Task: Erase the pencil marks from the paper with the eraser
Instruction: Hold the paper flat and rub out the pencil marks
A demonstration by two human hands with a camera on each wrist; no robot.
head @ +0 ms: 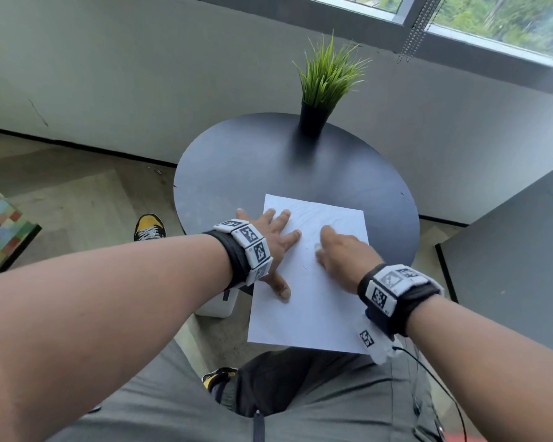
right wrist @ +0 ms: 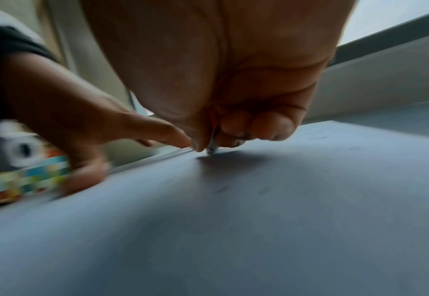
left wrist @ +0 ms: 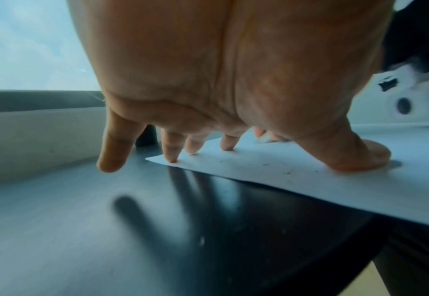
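Observation:
A white sheet of paper (head: 313,282) lies on the round dark table (head: 253,167), its near end hanging over the table's edge. Faint pencil marks (head: 313,215) curve across its far part. My left hand (head: 270,240) lies spread flat on the paper's left edge, thumb and fingertips (left wrist: 173,158) pressing it down. My right hand (head: 342,253) pinches a small white eraser (head: 317,248) between thumb and curled fingers, its tip (right wrist: 212,149) touching the paper (right wrist: 259,210) near the middle. Dark crumbs dot the paper (left wrist: 284,170) beside my left thumb.
A black pot of green grass (head: 324,87) stands at the table's far edge. A grey panel (head: 517,260) rises to the right. A grey wall and window run behind. My knees and yellow shoes (head: 149,228) are below the table's near edge.

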